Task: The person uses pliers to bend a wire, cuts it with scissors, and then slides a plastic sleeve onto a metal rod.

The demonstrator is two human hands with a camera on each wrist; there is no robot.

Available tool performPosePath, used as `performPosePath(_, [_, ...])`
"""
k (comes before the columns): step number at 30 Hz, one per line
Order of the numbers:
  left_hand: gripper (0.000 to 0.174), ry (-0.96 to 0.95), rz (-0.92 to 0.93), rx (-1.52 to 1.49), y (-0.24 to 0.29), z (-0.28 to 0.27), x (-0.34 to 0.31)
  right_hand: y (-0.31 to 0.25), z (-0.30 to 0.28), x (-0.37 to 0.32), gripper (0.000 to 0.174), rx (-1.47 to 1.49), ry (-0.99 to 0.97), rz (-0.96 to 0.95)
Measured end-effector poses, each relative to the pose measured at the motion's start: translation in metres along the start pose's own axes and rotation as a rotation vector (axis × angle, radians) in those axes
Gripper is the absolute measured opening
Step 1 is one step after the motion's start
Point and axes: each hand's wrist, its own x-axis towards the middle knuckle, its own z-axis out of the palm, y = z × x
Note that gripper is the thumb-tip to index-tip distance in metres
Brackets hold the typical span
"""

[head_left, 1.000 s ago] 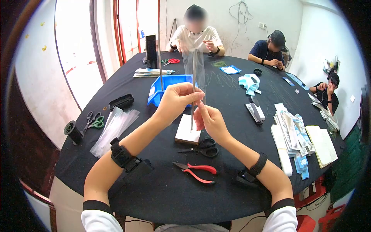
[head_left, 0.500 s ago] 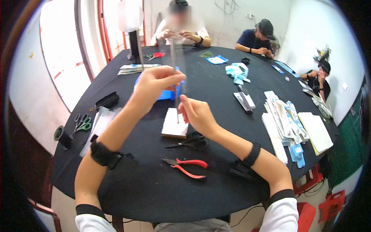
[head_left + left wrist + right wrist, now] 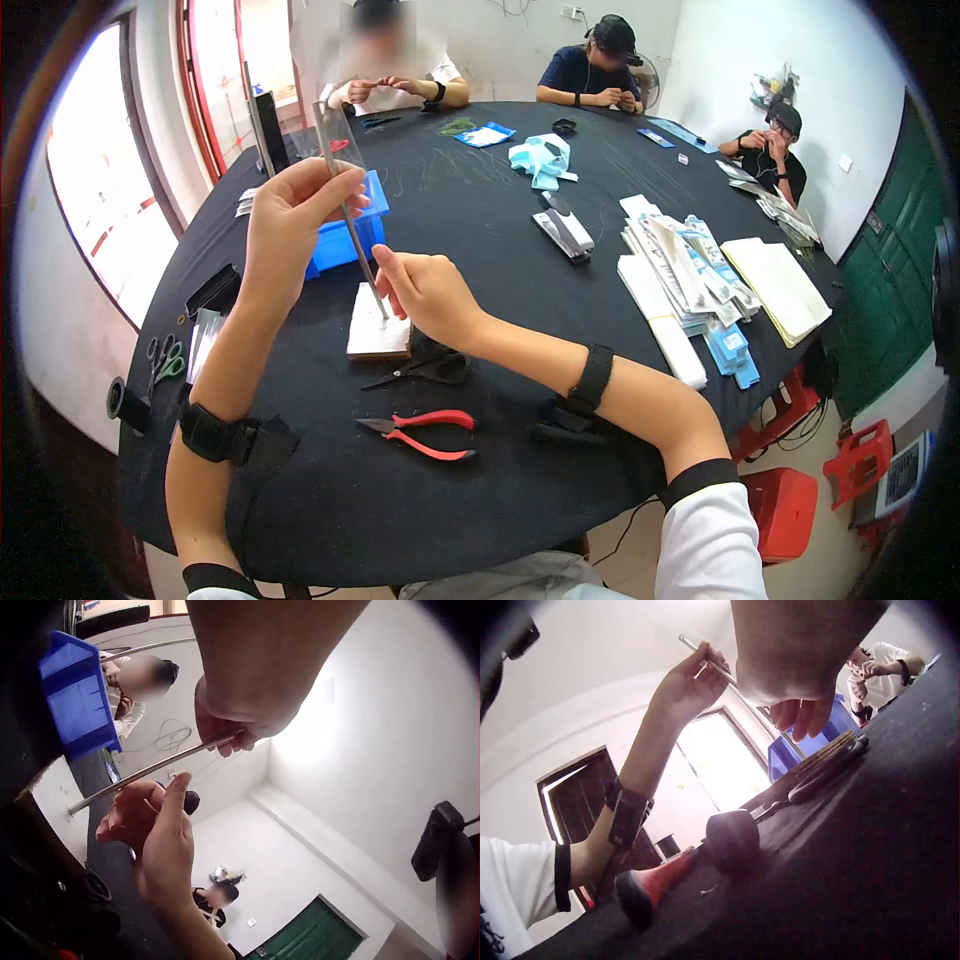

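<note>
A thin metal rod (image 3: 358, 240) stands tilted, its lower end on the white top of a small block (image 3: 378, 322). My left hand (image 3: 300, 205) pinches the rod between thumb and fingers, well up its length. Beside the lower rod is my right hand (image 3: 432, 298), fingers loosely bent and thumb raised; the left wrist view has this right hand (image 3: 161, 840) just below the rod (image 3: 150, 769). Clear plastic film (image 3: 343, 138) shows by the rod's upper part. Black-handled scissors (image 3: 430, 368) lie against the block's near side, and red-handled pliers (image 3: 425, 433) lie closer to me.
A blue bin (image 3: 345, 240) sits behind the block, with another upright rod (image 3: 256, 115) near it. To the right are a stapler (image 3: 563, 230), stacked packaging (image 3: 680, 270) and paper sheets (image 3: 778, 290). Green-handled scissors (image 3: 168, 360) lie left. Several people sit around the table.
The head view has turned right, shifting everything leftward. My right hand has dropped away from my left hand, down along the rod. The left hand still pinches the rod.
</note>
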Motion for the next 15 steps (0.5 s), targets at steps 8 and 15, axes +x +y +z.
performPosePath(8, [0.015, 0.001, 0.058, 0.059, -0.012, 0.001, -0.003, 0.002, -0.001, 0.001, 0.066, 0.022, 0.120, -0.005])
performPosePath(15, [0.014, -0.002, 0.013, 0.051, -0.025, 0.008, -0.011, 0.004, -0.016, 0.006, 0.071, 0.141, 0.175, 0.162])
